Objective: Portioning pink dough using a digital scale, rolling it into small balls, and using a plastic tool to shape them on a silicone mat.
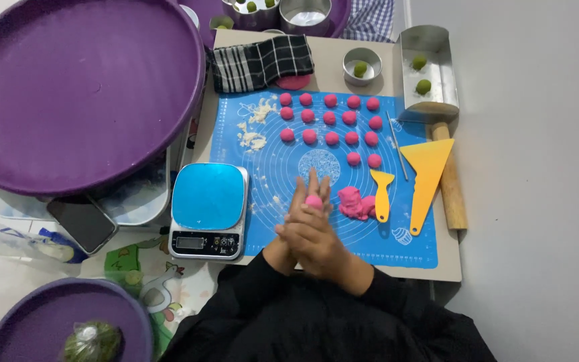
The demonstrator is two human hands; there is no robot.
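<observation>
While the head view is the only one available, entries follow from it alone. Left hand (306,201) and right hand (316,243) are pressed together palm to palm over the near part of the blue silicone mat (273,151), closed on a small pink dough piece (313,200) that shows between the fingers. Dough piece looks roundish; no clear long axis or pointing direction can be read, most of it being hidden. Risks, as judgement: uneven palm pressure could flatten or elongate it, so it would not match the finished pink balls (330,119) set in rows farther up the mat; if the palms part, it could drop toward the pink dough lump (355,202) just right, or roll against the digital scale (208,209) at left.
</observation>
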